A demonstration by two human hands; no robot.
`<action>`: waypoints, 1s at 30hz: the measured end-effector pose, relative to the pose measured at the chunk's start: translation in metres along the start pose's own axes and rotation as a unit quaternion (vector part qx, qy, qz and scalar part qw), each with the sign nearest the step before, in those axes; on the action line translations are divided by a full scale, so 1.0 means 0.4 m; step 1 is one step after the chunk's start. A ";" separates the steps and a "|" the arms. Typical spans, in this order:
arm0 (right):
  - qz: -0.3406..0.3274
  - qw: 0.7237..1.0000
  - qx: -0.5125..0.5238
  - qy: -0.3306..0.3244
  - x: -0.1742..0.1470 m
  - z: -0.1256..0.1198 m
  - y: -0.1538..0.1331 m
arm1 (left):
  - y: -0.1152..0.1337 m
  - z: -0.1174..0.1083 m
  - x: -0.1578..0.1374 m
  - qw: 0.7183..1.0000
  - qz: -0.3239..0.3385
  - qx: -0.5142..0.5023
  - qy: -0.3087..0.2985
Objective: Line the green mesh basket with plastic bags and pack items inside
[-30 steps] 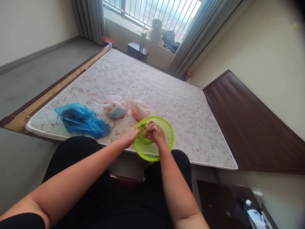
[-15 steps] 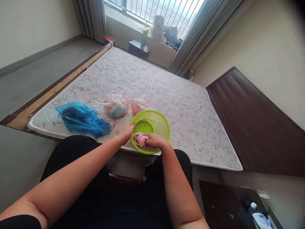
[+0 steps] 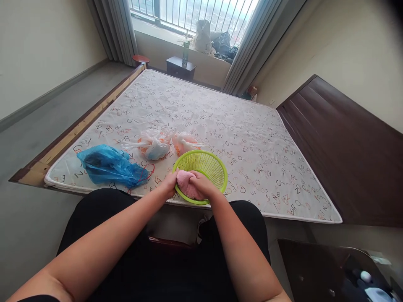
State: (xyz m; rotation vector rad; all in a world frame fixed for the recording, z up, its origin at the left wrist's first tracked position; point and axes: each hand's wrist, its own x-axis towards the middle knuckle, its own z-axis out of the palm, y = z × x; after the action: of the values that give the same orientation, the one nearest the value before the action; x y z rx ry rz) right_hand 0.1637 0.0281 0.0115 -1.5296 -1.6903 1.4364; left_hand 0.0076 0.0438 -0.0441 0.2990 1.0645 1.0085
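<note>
A green plastic basket (image 3: 217, 165) with mesh sides rests at the mattress's near edge, its opening tipped toward me. My left hand (image 3: 171, 183) is closed on the basket's left rim, right beside a pink cloth (image 3: 185, 184). Bunched inside the basket, the cloth is gripped by my right hand (image 3: 201, 185), which presses it against the near-left wall. Whether the left fingers also touch the cloth, I cannot tell. Left of the basket lies a crumpled blue plastic bag (image 3: 110, 165). Two knotted clear bags, a left one (image 3: 155, 147) and a right one (image 3: 185, 142), sit just behind it.
The lettered mattress (image 3: 252, 147) spreads out ahead, with a wooden bed frame (image 3: 78, 126) on the left and a dark headboard (image 3: 346, 147) on the right. A nightstand (image 3: 181, 69) stands by the window. A dark cabinet (image 3: 315, 268) is at lower right.
The basket has tilted more toward me, showing its far mesh wall. More of the pink cloth shows, spread along the near-left wall under my right hand. My left hand keeps its hold.
</note>
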 end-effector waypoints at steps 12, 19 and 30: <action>0.005 0.939 0.265 0.221 0.042 -0.074 0.022 | -0.015 0.027 -0.024 0.994 -0.033 0.076 -0.072; -0.060 0.875 0.351 0.328 0.004 -0.092 -0.031 | -0.030 0.041 -0.011 0.978 -0.031 0.182 -0.096; -0.147 0.904 0.351 0.193 -0.024 -0.018 -0.100 | 0.059 0.031 -0.084 0.912 0.362 0.165 -0.101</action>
State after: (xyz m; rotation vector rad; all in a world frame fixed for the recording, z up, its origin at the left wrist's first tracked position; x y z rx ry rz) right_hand 0.1547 0.0284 0.0521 -1.0080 -0.9530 1.2694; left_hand 0.0014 0.0327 -0.0029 1.1138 0.9414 1.4089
